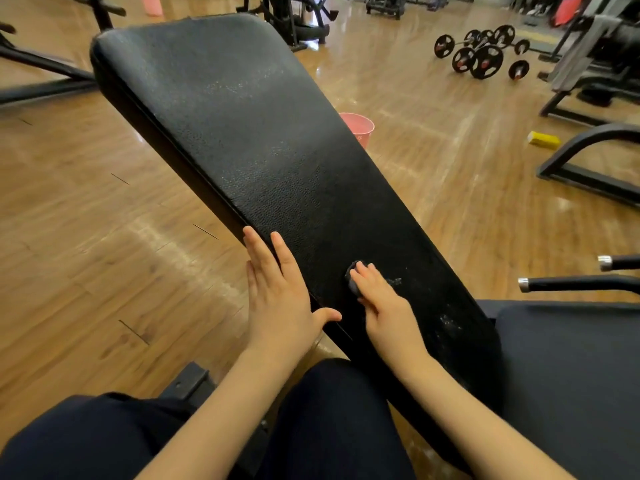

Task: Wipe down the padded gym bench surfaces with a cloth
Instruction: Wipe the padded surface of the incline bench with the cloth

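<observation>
A small dark cloth (354, 279) lies on the near part of the black padded bench (263, 161), under the right hand (381, 299), whose curled fingers grip it. The left hand (277, 292) rests flat on the bench's left edge, fingers straight. A pink bucket (360, 128) stands on the wooden floor (86, 237) beyond.

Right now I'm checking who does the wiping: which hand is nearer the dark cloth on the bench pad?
Right. The right hand presses on the cloth, its fingers over it. The left hand rests flat on the bench pad edge, to the cloth's left, not touching it.
</observation>
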`<state>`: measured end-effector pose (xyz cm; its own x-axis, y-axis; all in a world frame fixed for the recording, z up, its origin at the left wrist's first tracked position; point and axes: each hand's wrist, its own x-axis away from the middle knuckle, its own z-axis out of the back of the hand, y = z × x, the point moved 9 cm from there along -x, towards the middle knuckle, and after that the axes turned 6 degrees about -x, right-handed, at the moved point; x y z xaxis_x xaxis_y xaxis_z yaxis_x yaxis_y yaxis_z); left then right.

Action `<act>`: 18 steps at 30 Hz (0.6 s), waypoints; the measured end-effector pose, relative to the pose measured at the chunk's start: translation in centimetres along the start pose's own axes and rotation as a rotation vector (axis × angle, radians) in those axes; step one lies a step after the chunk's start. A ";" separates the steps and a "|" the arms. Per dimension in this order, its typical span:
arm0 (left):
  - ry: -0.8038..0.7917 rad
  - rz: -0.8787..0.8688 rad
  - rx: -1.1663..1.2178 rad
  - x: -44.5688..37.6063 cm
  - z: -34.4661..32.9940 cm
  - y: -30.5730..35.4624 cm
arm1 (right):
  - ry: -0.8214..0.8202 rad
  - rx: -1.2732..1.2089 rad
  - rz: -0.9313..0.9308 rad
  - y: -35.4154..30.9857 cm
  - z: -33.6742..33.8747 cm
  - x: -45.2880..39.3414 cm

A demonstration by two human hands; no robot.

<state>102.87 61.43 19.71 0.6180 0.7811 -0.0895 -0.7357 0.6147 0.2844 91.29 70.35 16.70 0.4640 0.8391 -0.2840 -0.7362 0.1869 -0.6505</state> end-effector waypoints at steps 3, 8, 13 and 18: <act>-0.040 0.019 0.009 -0.1 -0.3 0.0 | -0.010 0.077 -0.029 2.0 1.0 -3.5; -0.064 0.024 0.022 -0.2 -0.2 0.1 | 0.128 0.032 -0.321 8.1 4.5 -10.9; -0.020 -0.024 0.054 -0.2 0.0 0.2 | 0.198 -0.016 -0.311 6.3 3.8 -10.5; -0.074 0.020 0.062 -0.1 -0.4 0.2 | 0.102 -0.054 -0.032 1.9 1.4 -5.5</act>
<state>102.48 61.51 19.38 0.6241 0.7812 -0.0132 -0.7306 0.5895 0.3445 86.68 66.81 17.97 0.5364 0.7765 -0.3305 -0.6937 0.1826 -0.6967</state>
